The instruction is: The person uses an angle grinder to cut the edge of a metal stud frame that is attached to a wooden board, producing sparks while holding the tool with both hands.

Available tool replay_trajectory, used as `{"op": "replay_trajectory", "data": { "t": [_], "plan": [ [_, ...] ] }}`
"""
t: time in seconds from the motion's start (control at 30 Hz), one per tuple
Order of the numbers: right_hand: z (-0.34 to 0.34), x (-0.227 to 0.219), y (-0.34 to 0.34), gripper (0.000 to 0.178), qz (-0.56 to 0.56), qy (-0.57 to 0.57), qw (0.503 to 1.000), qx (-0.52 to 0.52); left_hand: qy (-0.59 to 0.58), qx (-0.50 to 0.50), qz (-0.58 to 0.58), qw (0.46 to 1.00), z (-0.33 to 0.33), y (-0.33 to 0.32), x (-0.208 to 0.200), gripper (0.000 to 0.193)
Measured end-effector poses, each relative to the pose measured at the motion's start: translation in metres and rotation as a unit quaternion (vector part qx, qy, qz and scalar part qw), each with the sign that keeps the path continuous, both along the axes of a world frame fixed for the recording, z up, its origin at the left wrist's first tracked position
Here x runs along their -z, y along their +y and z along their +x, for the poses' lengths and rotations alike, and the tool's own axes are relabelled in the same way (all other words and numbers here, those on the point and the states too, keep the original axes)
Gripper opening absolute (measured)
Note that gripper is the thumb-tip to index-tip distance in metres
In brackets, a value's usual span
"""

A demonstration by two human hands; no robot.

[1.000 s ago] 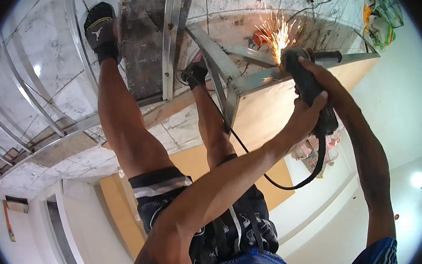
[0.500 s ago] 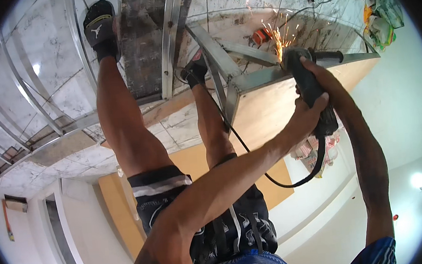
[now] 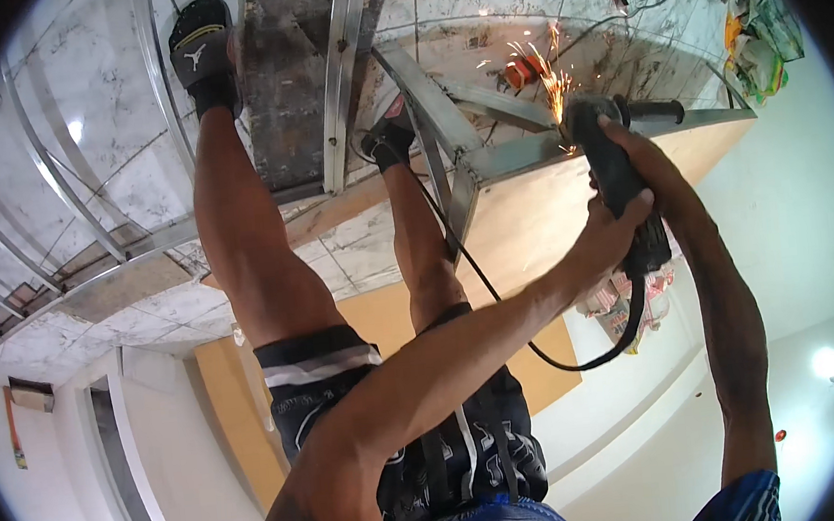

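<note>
Sparks fly from the head of a dark angle grinder [image 3: 612,166], which meets the top edge of a welded metal frame [image 3: 517,152]. My left hand [image 3: 609,236] wraps round the rear of the grinder's body. Further forward, my right hand [image 3: 642,156] grips it close to the head, its thumb along the top. The side handle [image 3: 657,112] sticks out to the right with no hand on it. A pale wooden panel [image 3: 551,199] lies against the frame. The disc is mostly hidden by the grinder's head and the sparks.
The grinder's black cord [image 3: 500,298] loops down and passes my legs. An orange tool [image 3: 522,73] lies on the dirty tiled floor beyond the sparks. Metal bars [image 3: 59,193] run at the left, near my sandalled foot [image 3: 202,51]. Crumpled bags [image 3: 760,37] sit at the far right.
The spark spray has changed shape, with some sparks now scattering left and below the grinder's head. The whole view has shifted slightly; both hands keep their hold.
</note>
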State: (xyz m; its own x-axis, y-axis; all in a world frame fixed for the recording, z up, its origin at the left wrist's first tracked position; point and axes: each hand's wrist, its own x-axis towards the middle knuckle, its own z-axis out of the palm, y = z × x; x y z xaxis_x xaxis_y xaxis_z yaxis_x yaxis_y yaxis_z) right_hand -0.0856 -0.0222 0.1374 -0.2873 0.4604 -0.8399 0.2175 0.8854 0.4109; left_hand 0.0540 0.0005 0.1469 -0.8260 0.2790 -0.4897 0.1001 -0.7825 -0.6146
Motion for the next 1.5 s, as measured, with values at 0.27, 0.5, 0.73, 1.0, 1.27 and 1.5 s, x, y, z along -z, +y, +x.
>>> {"op": "replay_trajectory", "data": {
  "t": [0.27, 0.5, 0.73, 1.0, 1.27, 1.5],
  "plan": [
    [0.0, -0.005, -0.004, 0.058, -0.008, -0.001, 1.0, -0.002, 0.003, -0.015, -0.022, 1.0, -0.001, -0.001, -0.003, 0.047],
    [-0.003, -0.001, 0.006, 0.059, -0.009, -0.018, 1.0, -0.01, -0.03, 0.022, -0.01, 0.999, 0.0, -0.005, -0.007, 0.047],
    [0.0, -0.003, 0.003, 0.06, -0.004, -0.031, 0.999, -0.02, 0.006, -0.002, 0.033, 0.999, 0.007, -0.008, -0.006, 0.056],
    [-0.006, -0.005, 0.0, 0.058, -0.005, -0.036, 0.998, -0.041, -0.038, -0.002, 0.057, 0.998, -0.001, -0.01, -0.02, 0.046],
    [0.01, -0.006, -0.009, 0.06, -0.002, -0.017, 0.999, -0.043, -0.023, -0.024, 0.035, 0.999, 0.004, -0.006, -0.014, 0.06],
    [0.001, -0.002, -0.007, 0.061, -0.005, -0.028, 0.998, -0.047, -0.03, -0.02, 0.032, 0.999, -0.002, 0.0, -0.01, 0.046]
  ]
}}
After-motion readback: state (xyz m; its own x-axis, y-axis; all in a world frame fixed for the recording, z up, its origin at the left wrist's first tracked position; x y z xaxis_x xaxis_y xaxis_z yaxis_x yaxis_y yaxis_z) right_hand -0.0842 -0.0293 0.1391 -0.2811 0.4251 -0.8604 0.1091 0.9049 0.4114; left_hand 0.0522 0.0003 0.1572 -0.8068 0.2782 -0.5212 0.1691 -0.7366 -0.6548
